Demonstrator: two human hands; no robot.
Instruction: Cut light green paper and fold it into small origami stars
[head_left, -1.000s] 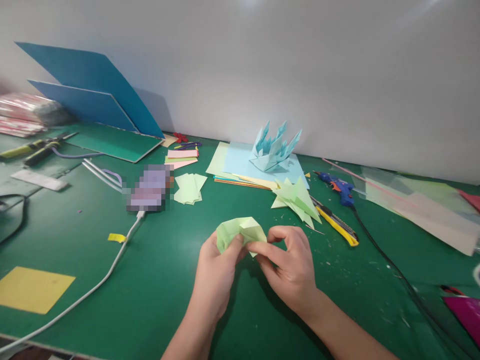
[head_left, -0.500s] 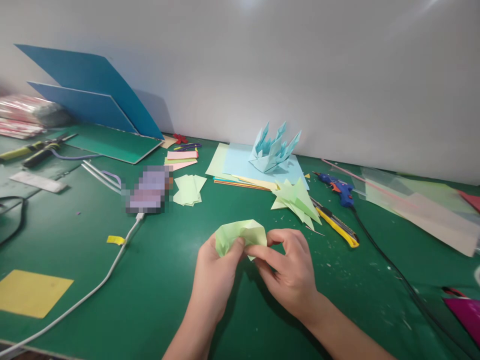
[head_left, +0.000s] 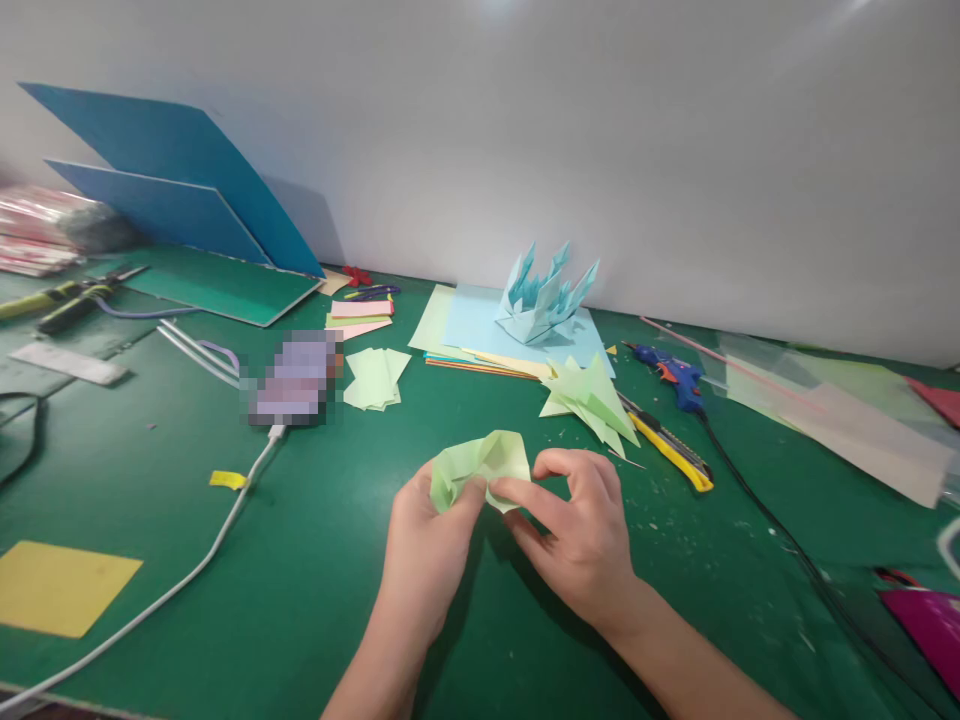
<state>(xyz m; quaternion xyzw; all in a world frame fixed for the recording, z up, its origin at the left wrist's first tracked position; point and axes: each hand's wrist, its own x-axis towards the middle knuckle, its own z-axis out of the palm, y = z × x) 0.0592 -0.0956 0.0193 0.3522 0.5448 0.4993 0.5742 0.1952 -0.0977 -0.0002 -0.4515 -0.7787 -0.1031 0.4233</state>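
Observation:
Between my hands is a light green sheet of paper [head_left: 504, 455], partly folded, its upper edge curving up. My left hand [head_left: 435, 520] pinches its left and lower part, the thumb lying across the front. My right hand [head_left: 574, 510] grips the lower right part between thumb and index finger. Some of the paper is hidden behind the fingers. Beyond my right hand lie folded green paper pieces [head_left: 589, 395] with sharp points. A pale blue folded-paper model [head_left: 534, 310] with upright spikes stands at the back on a stack of coloured sheets [head_left: 431, 325].
Right of the folded pieces lie a yellow utility knife [head_left: 675, 455] and a blue glue gun [head_left: 679, 380] with a black cord. Left are small green paper slips [head_left: 375, 380], a blurred-out device [head_left: 296, 375] on a white cable [head_left: 225, 530], pliers [head_left: 71, 300] and a yellow sheet [head_left: 64, 585].
The upper right part of the green paper has opened upward a little, and my right fingers have shifted slightly along its lower edge. My left hand keeps its hold.

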